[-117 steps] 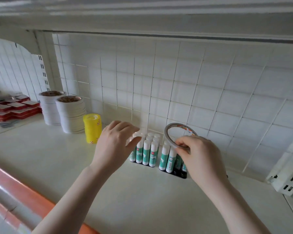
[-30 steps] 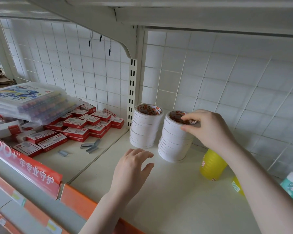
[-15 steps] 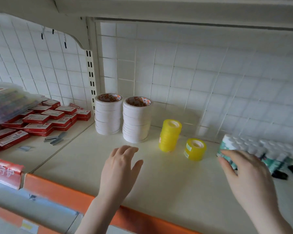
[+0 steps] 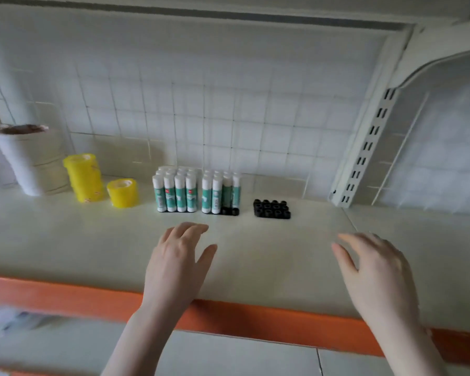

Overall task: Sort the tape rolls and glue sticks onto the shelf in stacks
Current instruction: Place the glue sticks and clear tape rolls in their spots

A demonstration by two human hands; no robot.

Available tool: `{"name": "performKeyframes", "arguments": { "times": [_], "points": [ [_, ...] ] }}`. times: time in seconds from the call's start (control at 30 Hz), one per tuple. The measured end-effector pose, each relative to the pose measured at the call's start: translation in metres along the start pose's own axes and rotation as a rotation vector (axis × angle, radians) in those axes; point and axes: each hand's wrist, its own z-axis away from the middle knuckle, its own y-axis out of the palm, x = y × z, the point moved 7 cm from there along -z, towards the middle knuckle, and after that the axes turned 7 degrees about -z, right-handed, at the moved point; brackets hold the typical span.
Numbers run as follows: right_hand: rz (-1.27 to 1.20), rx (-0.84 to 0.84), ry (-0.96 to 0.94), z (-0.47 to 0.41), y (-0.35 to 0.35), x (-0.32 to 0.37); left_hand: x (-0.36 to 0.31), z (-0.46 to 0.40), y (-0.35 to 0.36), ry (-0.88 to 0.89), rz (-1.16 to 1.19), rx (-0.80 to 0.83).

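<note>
With the ring of tape now stacked, our left hand (image 4: 178,263) and right hand (image 4: 377,272) hover spread, empty.
Next: glue sticks (image 4: 196,191) mid-frame, empty black tray (image 4: 272,208) beside.

A pale cream shelf (image 4: 255,256) fills the middle of the view, its front edge finished with an orange strip (image 4: 255,321) running from 9 o'clock to 4 o'clock. Behind it stands a white wire-grid back panel (image 4: 228,104). A slotted white upright (image 4: 369,147) leans at 2 o'clock, with a curved bracket (image 4: 445,61) above it. The underside of an upper shelf (image 4: 228,6) spans 12 o'clock. Light is soft and even.
</note>
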Motion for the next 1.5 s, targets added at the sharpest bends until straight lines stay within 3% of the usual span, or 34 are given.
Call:
{"name": "performKeyframes", "arguments": {
  "times": [0.2, 0.47, 0.73, 0.87, 1.07, 1.3, 1.5],
  "points": [
    [0.029, -0.068, 0.04, 0.018, -0.058, -0.078, -0.104, 0.012, 0.015, 0.049, 0.046, 0.045],
    [0.195, -0.147, 0.151, 0.051, -0.106, -0.15, -0.194, 0.015, 0.059, 0.199, 0.14, 0.132],
    [0.279, -0.209, 0.282, 0.071, -0.182, -0.276, -0.326, 0.028, 0.11, 0.324, 0.194, 0.191],
    [0.26, -0.228, 0.295, 0.076, -0.221, -0.355, -0.405, 0.044, 0.15, 0.347, 0.207, 0.186],
    [0.202, -0.218, 0.142, 0.056, -0.278, -0.478, -0.537, 0.07, 0.212, 0.326, 0.204, 0.225],
    [0.121, -0.154, 0.146, 0.03, -0.288, -0.552, -0.618, 0.062, 0.236, 0.329, 0.148, 0.251],
    [0.129, -0.1, 0.177, 0.027, -0.282, -0.576, -0.669, 0.066, 0.261, 0.461, 0.169, 0.347]
  ]
}}
